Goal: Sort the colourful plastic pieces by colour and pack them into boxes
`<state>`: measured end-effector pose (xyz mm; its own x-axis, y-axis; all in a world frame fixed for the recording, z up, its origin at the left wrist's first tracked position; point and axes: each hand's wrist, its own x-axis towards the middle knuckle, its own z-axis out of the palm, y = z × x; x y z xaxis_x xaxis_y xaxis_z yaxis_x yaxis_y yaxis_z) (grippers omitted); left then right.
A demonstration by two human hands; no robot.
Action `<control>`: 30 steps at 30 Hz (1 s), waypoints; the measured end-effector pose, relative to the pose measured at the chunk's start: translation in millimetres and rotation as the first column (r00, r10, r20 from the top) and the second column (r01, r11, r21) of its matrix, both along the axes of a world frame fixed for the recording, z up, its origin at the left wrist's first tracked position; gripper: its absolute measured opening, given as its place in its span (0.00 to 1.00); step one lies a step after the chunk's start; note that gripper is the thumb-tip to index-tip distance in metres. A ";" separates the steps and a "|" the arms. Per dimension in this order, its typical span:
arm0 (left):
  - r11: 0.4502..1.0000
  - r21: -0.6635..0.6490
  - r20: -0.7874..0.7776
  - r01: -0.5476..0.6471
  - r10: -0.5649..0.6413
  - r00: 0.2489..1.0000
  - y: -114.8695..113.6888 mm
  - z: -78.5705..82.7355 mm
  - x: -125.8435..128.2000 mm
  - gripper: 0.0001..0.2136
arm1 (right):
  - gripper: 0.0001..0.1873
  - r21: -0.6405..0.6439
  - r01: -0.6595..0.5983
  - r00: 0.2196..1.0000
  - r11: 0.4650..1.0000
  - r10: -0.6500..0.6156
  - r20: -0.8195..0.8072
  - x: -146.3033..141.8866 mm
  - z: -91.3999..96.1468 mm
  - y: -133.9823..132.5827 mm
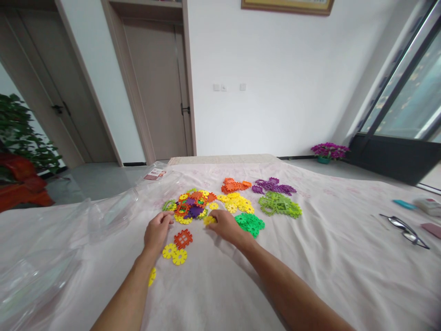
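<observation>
My right hand pinches a yellow flower-shaped plastic piece just right of a mixed pile of orange, purple, yellow and green interlocking pieces. At the pile's left edge is my left hand, its fingers curled together; whatever they hold, if anything, is hidden. Nearer to me lie an orange square piece and two yellow flower pieces. Another yellow piece is partly covered by my left forearm. Beyond my right hand are a yellow heap and a green heap.
Farther back sit orange, purple and light green heaps. Clear plastic packaging lies at left on the wrinkled tablecloth. Eyeglasses, a blue item and a white box are at right.
</observation>
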<state>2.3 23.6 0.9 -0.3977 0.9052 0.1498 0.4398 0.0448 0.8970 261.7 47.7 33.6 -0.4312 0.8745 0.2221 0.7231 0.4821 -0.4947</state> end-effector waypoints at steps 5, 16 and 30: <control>0.991 0.027 0.244 0.128 -0.130 0.961 -1.2 8.5 -11.1 0.22 | 0.17 0.269 0.323 0.946 0.907 -0.309 -0.092 30.8 7.6 19.7; 0.986 0.011 0.474 0.164 -0.149 0.868 -3.0 11.7 -26.5 0.26 | 0.27 0.292 -0.591 0.805 0.752 0.526 0.276 -49.7 19.8 -75.0; 0.990 0.084 0.675 0.117 -0.142 0.724 -2.5 5.8 -39.4 0.18 | 0.30 0.232 -0.680 0.724 0.695 0.589 0.358 -63.1 -1.4 -66.3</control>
